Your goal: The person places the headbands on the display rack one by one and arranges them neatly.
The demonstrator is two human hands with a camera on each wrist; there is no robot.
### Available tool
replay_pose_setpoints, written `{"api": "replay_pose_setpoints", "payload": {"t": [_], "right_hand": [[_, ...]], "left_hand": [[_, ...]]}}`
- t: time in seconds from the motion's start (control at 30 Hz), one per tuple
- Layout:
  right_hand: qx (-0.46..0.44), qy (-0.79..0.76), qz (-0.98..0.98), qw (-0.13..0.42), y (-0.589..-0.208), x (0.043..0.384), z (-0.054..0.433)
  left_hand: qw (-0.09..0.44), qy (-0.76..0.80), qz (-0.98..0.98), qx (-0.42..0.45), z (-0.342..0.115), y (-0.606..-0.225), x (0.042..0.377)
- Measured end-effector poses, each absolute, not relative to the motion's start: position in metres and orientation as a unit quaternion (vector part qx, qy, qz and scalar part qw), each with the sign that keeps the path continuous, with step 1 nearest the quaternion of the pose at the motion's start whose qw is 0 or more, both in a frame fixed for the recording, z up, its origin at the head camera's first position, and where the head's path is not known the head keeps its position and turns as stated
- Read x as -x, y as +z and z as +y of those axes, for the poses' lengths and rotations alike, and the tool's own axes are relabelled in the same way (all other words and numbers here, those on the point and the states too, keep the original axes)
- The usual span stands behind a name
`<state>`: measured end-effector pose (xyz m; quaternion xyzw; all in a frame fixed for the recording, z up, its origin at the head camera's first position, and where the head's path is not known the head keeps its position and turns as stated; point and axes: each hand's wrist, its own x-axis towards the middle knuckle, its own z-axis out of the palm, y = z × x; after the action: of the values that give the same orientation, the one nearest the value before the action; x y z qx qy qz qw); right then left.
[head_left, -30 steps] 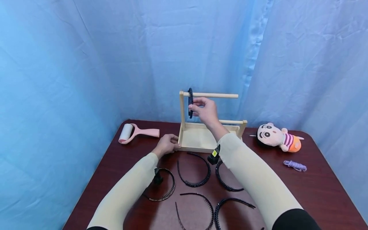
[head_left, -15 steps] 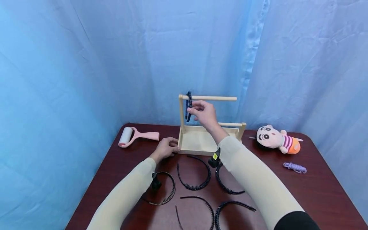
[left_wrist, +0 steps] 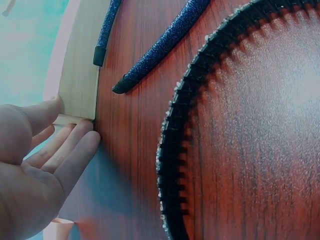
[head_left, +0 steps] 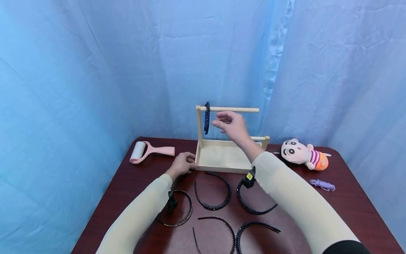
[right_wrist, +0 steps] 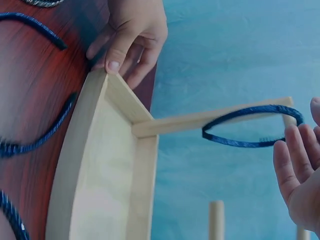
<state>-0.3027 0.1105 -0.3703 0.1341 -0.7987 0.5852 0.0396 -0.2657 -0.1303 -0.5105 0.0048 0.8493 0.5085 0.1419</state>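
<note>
A dark headband (head_left: pixel 207 118) with teeth hangs from the upper bar of a wooden rack (head_left: pixel 198 155), near the left post. Just right of it, my right hand (head_left: pixel 233 125) is apart from the headband, its fingers loosely bent around nothing. The right wrist view also shows the hanging headband (right_wrist: pixel 240 144) as a narrow loop beside the fingertips. My left hand (head_left: pixel 183 164) touches the rack's front left corner from outside. In the left wrist view, the thumb and extended fingers (left_wrist: pixel 75 160) rest against that wooden corner.
Several headbands lie on the dark red table in front of the rack, one (head_left: pixel 214 206) nearest it and another (head_left: pixel 190 211) beside the left forearm. A pink-handled lint roller (head_left: pixel 152 150) is at left. A plush doll (head_left: pixel 304 155) and purple cord (head_left: pixel 323 184) lie at right.
My right hand has let go of the headband and drawn back to the right. The headband now hangs from the bar by itself. My left hand stays at the rack's corner.
</note>
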Motion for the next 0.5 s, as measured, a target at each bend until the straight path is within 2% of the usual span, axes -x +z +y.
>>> {"api": "replay_pose_setpoints", "payload": {"t": [0.23,0.5], "right_hand": [[-0.164,0.525,-0.833,0.055,-0.363,0.282,0.152],[-0.192,0.473,-0.858,0.048,-0.382,0.243,0.207]], "left_hand": [[0.137,0.506,0.852,-0.006,-0.13,-0.51,0.269],[0.135,0.499,0.856,0.0,-0.133,-0.509,0.267]]}}
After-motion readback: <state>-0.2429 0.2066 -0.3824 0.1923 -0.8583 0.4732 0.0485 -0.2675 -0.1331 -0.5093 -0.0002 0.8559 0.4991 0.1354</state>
